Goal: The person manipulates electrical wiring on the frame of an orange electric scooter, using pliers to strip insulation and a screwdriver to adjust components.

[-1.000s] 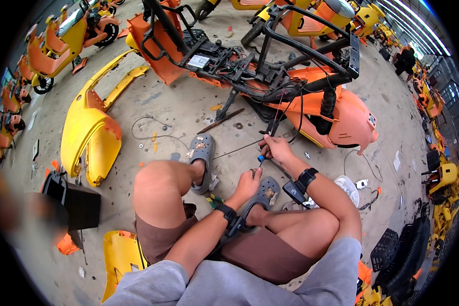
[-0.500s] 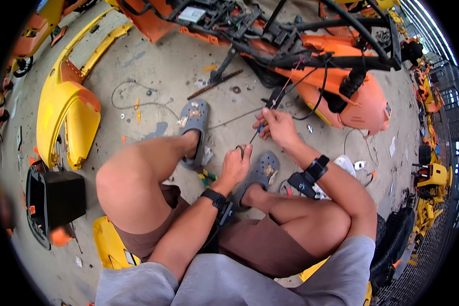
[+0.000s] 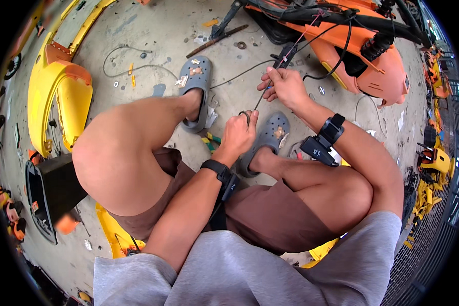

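Observation:
My left hand [image 3: 238,134] is closed around a thin dark cable [image 3: 258,103], and a small dark loop sticks up by its thumb. From there the cable runs taut up to my right hand [image 3: 289,87], whose thumb and fingers are bent around it; its exact grip is partly hidden. Just beyond the right fingertips, pink wires [image 3: 302,38] and a dark connector-like part [image 3: 284,55] hang from a stripped orange scooter body [image 3: 380,76]. Both hands are above my grey clogs [image 3: 195,81].
A yellow curved body panel [image 3: 43,92] lies at left, near a black bin-like box [image 3: 61,178]. A rusty rod [image 3: 217,41], a metal ring [image 3: 241,45] and a loose cable [image 3: 105,66] lie on the concrete floor. Yellow parts [image 3: 436,163] line the right side.
The view has shifted, so the scooter body sits higher and further right. Both hands still hold the cable between them, and the blue bit by the right fingers shows less.

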Demonstrator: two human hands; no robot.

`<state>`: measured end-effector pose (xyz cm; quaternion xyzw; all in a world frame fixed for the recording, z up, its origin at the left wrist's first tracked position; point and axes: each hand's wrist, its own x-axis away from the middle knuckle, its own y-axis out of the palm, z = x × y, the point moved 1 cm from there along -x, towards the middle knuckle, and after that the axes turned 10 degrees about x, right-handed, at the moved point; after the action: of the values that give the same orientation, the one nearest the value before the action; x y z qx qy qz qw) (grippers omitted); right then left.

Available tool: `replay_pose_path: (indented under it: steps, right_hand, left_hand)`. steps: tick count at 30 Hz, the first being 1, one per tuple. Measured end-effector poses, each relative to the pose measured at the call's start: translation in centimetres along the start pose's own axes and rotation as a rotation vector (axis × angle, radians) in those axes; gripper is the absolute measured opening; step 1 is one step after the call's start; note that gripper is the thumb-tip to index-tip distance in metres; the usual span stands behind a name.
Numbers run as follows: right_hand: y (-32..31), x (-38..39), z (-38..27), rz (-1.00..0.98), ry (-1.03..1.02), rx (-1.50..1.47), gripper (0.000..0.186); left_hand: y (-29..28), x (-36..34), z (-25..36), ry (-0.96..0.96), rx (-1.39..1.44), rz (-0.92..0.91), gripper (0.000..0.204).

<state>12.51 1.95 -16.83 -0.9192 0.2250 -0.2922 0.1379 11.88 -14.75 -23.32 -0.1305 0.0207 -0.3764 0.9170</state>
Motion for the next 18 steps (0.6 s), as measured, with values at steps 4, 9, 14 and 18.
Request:
replay_pose_path:
  steps: [4,9,14,18]
  right_hand:
    - [1.2,0.1,1.9,-0.067,0.035,0.005,0.040]
    - [1.9,0.2,3.0,-0.098,0.070,-0.013,0.038]
    - [1.7,1.0,2.9,-0.059,0.020,-0.034,0.038]
    - [1.1,1.7,3.3,-0.036,0.016,0.000,0.039]
  left_hand:
    - [-0.1,1.7,-1.8,-0.045,-0.048,-0.031,0.036]
    - [0.3,2.1,-1.9,-0.191,-0.033,-0.131,0.043]
    - [-0.8,0.4,-3.4,-0.308,0.219,0.083,0.043]
    - [-0.4,-1.7,-0.5,-0.196,0.322,0.252,0.037]
